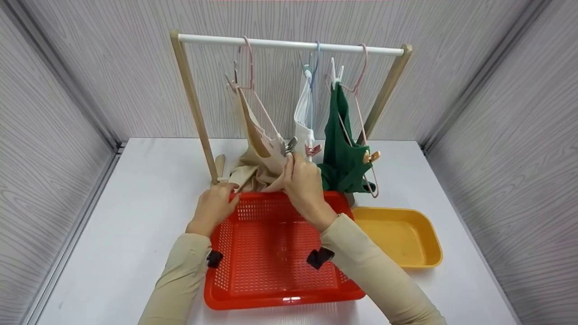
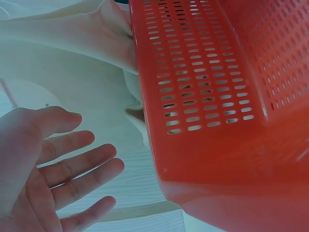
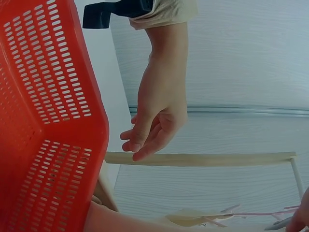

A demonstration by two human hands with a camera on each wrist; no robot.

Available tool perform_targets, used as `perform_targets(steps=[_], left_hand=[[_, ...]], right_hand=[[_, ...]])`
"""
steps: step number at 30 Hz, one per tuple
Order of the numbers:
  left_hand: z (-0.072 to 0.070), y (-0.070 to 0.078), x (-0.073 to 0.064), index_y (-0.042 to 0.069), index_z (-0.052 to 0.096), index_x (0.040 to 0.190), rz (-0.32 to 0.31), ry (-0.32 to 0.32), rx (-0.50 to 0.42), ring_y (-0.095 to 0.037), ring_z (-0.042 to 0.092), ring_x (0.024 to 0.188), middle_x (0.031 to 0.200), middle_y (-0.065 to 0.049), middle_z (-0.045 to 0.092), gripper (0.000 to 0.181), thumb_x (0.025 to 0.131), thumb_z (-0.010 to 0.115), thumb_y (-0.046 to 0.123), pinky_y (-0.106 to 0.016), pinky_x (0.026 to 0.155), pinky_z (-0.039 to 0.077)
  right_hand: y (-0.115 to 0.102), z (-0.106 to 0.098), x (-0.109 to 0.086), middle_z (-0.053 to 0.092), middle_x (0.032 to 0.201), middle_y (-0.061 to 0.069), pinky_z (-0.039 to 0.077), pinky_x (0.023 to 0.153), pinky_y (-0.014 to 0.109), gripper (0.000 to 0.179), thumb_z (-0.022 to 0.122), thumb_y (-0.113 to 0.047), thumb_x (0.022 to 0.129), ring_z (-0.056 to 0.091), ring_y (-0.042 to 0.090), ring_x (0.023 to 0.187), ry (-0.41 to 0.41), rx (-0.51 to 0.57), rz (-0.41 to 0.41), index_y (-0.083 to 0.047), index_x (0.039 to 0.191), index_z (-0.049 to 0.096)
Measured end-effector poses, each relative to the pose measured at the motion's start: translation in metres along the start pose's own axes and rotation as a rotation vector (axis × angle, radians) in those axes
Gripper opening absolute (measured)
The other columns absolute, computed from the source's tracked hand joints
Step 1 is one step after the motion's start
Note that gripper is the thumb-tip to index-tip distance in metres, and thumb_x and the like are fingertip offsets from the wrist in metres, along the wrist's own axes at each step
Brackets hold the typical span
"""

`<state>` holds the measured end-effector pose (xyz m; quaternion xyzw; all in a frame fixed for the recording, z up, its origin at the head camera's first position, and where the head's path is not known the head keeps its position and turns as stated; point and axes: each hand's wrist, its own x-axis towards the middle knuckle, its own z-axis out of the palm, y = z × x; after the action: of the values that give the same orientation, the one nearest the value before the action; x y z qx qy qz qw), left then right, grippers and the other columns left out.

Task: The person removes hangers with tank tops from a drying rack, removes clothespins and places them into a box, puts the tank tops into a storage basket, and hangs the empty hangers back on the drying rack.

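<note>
A beige garment (image 1: 259, 135) hangs from a pink hanger (image 1: 251, 67), its lower part bunched behind the red basket (image 1: 284, 295). My right hand (image 1: 303, 180) pinches this garment at its near corner, just below a grey clothespin (image 1: 289, 145); the fingertips are partly hidden. In the right wrist view only a bit of the right hand (image 3: 300, 215) shows at the edge. The left hand (image 1: 213, 208) is over the basket's far left corner, holding nothing. Seen from the left wrist, that hand (image 2: 63, 169) has its fingers spread beside the basket and below the beige cloth (image 2: 72, 53).
A white rod (image 1: 280, 43) on wooden posts carries the hangers. Right of the beige garment hang a white cloth (image 1: 303, 108) with a pink clothespin (image 1: 312, 149) and a green garment (image 1: 341, 135) with an orange clothespin (image 1: 371, 157). A yellow tray (image 1: 402, 266) stands right of the basket.
</note>
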<state>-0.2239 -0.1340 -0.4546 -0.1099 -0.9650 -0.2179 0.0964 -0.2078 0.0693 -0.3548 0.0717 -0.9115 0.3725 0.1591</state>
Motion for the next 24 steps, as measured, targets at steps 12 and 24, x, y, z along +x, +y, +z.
perform_targets(steps=[12,24], left_hand=[[0.001,-0.002,-0.002,0.0,0.068,0.11,0.003,0.006,0.016,-0.04,0.068,0.092,0.107,-0.02,0.071,0.027,0.09,0.064,0.018,-0.051,0.079,0.054],[0.002,-0.003,-0.001,0.0,0.067,0.11,0.003,0.001,0.018,-0.039,0.068,0.093,0.108,-0.021,0.071,0.027,0.09,0.063,0.018,-0.051,0.08,0.055]], right_hand=[[0.014,0.01,0.001,0.066,0.082,0.019,0.06,0.07,0.038,0.021,0.041,-0.016,0.103,0.066,0.028,0.073,0.14,0.052,-0.125,0.0,0.104,0.055],[0.024,0.014,0.0,0.067,0.083,0.019,0.06,0.074,0.037,0.018,0.045,-0.01,0.101,0.067,0.028,0.074,0.25,0.069,-0.222,0.002,0.102,0.057]])
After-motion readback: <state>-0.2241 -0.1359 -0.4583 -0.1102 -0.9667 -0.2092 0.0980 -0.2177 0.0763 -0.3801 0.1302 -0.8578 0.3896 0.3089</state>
